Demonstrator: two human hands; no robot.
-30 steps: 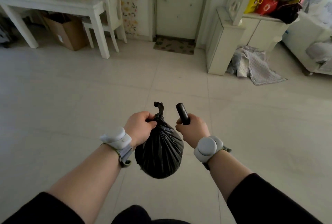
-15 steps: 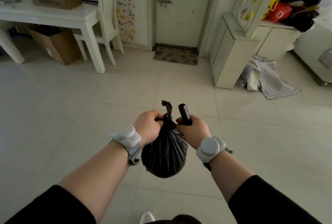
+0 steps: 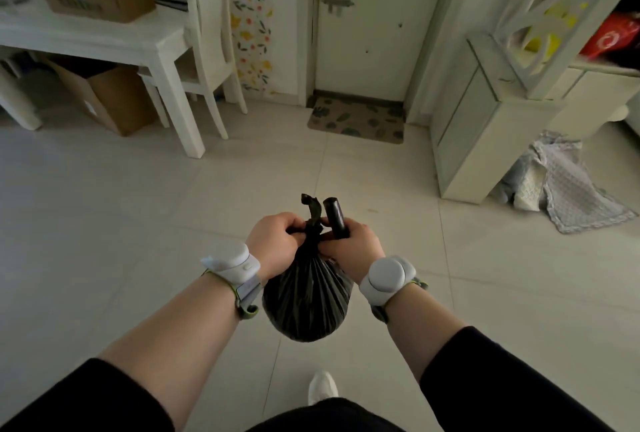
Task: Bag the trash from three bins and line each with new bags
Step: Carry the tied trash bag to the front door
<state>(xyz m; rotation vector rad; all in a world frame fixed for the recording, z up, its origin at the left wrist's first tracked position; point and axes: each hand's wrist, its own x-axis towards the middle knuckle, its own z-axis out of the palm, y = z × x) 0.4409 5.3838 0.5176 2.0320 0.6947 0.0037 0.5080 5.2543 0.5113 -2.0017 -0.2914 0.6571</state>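
A full black trash bag (image 3: 306,296) hangs in front of me, its neck knotted with a short tail sticking up. My left hand (image 3: 273,241) grips the neck from the left. My right hand (image 3: 351,246) holds a black roll of new bags (image 3: 335,217) upright in its fist, and its fingers also pinch the bag's neck from the right. Both hands meet at the knot. No bin is in view.
A closed door (image 3: 367,23) with a doormat (image 3: 356,120) lies straight ahead. A white table (image 3: 100,40), chair (image 3: 207,51) and cardboard box (image 3: 110,99) stand at the left. A white cabinet (image 3: 485,113) and crumpled cloth (image 3: 561,182) are at the right. My white shoe (image 3: 322,386) shows below.
My right hand has moved left to the bag's neck and now pinches it beside my left hand. The door and cabinet have come closer as I walk forward.
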